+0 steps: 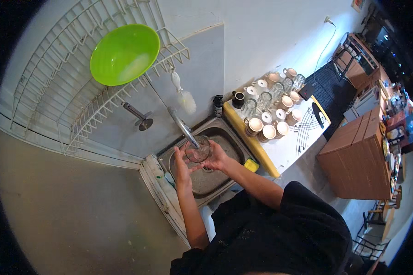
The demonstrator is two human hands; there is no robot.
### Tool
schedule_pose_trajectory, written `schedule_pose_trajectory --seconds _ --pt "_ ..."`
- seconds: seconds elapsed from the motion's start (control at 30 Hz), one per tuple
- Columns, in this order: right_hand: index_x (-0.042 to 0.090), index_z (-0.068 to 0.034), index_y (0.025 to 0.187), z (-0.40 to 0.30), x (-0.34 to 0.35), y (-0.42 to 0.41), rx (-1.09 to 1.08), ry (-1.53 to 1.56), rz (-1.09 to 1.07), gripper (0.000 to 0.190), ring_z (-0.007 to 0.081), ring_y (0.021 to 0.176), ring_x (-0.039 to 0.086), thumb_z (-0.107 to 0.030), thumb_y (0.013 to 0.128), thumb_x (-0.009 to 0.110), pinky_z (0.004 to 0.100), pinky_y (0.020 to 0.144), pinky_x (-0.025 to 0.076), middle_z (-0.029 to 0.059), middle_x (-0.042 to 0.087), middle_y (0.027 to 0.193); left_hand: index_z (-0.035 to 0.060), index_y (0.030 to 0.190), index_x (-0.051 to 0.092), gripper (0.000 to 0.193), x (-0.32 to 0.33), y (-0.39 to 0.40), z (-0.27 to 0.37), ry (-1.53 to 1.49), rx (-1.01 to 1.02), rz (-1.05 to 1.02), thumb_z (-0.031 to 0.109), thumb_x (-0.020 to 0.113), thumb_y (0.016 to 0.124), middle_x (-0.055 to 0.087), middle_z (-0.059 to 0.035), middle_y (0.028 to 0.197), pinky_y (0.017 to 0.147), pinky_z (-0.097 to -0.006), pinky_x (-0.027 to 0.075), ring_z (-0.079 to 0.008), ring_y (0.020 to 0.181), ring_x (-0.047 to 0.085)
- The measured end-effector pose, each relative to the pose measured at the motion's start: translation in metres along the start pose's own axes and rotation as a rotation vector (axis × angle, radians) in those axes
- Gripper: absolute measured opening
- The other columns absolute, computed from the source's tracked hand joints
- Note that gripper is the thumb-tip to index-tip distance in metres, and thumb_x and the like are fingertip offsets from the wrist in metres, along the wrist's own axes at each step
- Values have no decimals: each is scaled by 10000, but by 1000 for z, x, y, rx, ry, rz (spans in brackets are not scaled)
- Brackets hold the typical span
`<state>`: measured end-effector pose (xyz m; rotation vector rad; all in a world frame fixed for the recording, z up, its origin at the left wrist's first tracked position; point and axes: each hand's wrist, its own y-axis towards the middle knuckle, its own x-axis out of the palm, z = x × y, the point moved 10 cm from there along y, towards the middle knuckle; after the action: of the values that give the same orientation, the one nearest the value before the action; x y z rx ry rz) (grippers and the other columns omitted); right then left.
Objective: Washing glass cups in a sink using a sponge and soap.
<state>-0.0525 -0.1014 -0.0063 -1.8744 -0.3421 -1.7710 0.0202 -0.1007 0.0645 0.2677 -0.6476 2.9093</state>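
Observation:
A clear drinking glass (pixel 197 158) is held up over the steel sink (pixel 234 135), its mouth right below the chrome faucet spout (pixel 186 130). My right hand (pixel 219 157) grips the glass from its right side. On the opposite side, my left hand (pixel 182 170) cups the glass with the fingers stretched upward and the thumb under it. Parts of the fingers are hidden behind the glass. Beneath both hands lies the sink's drain, partly covered. A yellow sponge (pixel 251 165) rests on the right rim of the sink.
Several mugs (pixel 269 132) and glass mugs (pixel 265 99) crowd the white counter (pixel 282 151) at right. Above hangs a white wire dish rack (pixel 89 120) with a green bowl (pixel 124 55). A bottle brush (pixel 186 101) dangles from it. A dark bottle (pixel 218 106) stands behind the sink.

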Motion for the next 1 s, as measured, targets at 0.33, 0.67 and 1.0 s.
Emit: schedule_pose_trajectory --seconds 0.33,0.67,1.0 --pt "475 -25 1225 -9 -15 -3 -27 16 100 523 328 948 633 -460 950 383 444 760 557 197 616 1078 108 1281 508 716 -9 2 -12 -96 4 52 686 337 894 522 -66 1035 679 -382 529 -204 884 563" --pt "541 -67 1062 -75 -15 -49 -503 -469 468 359 231 796 595 -398 924 529 382 822 480 68 581 943 119 1210 527 709 22 27 -55 -578 -286 -149 691 527 791 557 -132 1170 781 -530 505 -353 1048 560" --pt "553 -71 1128 -67 60 -67 -758 -1846 497 358 303 952 567 -292 853 616 379 847 455 155 559 1034 127 1132 594 564 9 40 -148 -889 -548 -43 552 585 760 597 -84 1101 784 -444 487 -273 1018 557"
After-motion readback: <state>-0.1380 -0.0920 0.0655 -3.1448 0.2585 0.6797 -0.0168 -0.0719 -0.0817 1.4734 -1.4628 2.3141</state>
